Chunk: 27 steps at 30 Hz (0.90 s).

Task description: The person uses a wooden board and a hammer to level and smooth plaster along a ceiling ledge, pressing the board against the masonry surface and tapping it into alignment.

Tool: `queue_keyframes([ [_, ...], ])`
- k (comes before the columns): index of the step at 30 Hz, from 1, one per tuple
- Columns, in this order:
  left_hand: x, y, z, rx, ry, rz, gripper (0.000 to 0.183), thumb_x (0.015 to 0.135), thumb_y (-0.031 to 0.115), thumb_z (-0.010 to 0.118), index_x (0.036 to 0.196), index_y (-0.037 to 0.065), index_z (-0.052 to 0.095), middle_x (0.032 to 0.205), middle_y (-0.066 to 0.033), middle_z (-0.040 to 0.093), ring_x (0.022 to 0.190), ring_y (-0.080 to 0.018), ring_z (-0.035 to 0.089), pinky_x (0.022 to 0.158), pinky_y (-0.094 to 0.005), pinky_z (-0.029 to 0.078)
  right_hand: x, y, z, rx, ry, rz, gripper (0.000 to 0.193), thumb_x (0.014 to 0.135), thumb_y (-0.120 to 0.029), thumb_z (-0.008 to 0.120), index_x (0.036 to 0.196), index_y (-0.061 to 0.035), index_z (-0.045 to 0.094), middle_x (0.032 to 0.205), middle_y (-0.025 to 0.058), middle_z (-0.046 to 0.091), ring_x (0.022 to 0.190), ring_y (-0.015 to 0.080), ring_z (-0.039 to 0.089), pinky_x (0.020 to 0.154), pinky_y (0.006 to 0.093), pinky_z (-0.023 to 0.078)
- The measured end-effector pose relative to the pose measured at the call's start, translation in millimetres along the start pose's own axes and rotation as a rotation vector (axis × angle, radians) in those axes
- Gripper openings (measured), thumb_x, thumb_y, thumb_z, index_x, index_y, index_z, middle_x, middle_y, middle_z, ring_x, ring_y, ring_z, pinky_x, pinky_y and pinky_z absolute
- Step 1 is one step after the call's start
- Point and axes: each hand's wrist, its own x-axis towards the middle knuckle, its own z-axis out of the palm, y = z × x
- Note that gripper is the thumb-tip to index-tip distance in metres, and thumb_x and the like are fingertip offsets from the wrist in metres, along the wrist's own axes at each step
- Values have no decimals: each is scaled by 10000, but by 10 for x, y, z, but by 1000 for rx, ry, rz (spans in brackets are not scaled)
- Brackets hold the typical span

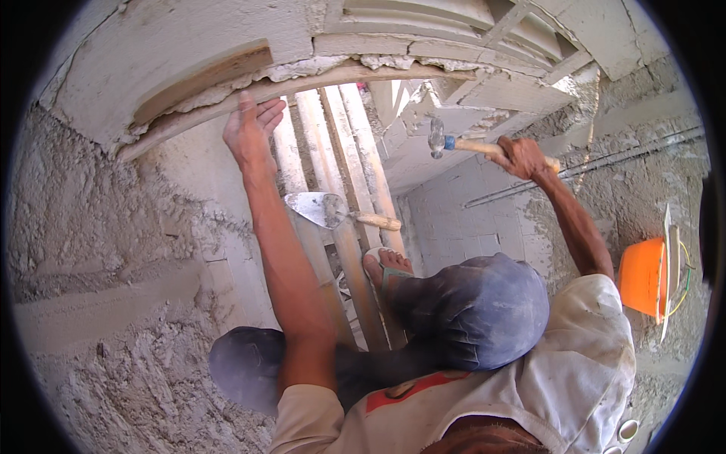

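Note:
My left hand (253,132) is raised at the upper left, its fingers stretched out. Its thumb and fingertips rest against a long wooden strip (340,74) that runs along the lower edge of the block wall, with rough mortar bulging above it. Farther right, my right hand (522,157) grips a hammer (470,145) by its wooden handle. The hammer's metal head, with a blue band below it, points left and is apart from the strip. Between my arms, a mortar-smeared trowel (321,209) with a wooden handle lies across the planks.
Several narrow boards (310,144) form a platform with gaps, and my sandalled foot (387,265) stands on it. A shorter wood piece (204,79) sits against the wall at the upper left. An orange bucket (641,276) is at the right. Rough plastered walls (91,204) flank me.

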Motion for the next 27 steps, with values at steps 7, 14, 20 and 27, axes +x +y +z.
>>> queue_keyframes([
  [7,-44,-15,-117,56,-33,-1,381,999,272,597,1115,-87,540,1101,-242,666,982,-297,693,867,-372,571,234,-1392,937,434,-10,73,603,903,-622,556,886,-23,627,675,203,651,693,415,663,647,498,514],
  [14,-206,72,-278,259,-178,-132,407,944,198,666,1247,-49,555,1158,-180,673,1030,-243,679,896,-339,537,935,-2375,988,580,1,30,570,907,-579,573,988,-16,614,762,222,676,756,424,671,692,507,516],
  [20,-219,288,-208,389,-336,-159,447,965,304,629,1277,-9,563,1179,-129,675,1056,-213,658,910,-328,507,1082,-2595,896,717,40,-18,437,905,-406,637,1102,-28,539,963,237,668,903,407,657,773,492,519],
  [27,-490,1138,103,591,-479,-86,513,941,345,663,1264,-41,566,1161,-155,666,1022,-226,664,914,-354,511,1008,-2486,1339,624,291,-152,364,826,-261,703,1084,-52,554,1007,160,563,964,357,597,781,473,520],
])
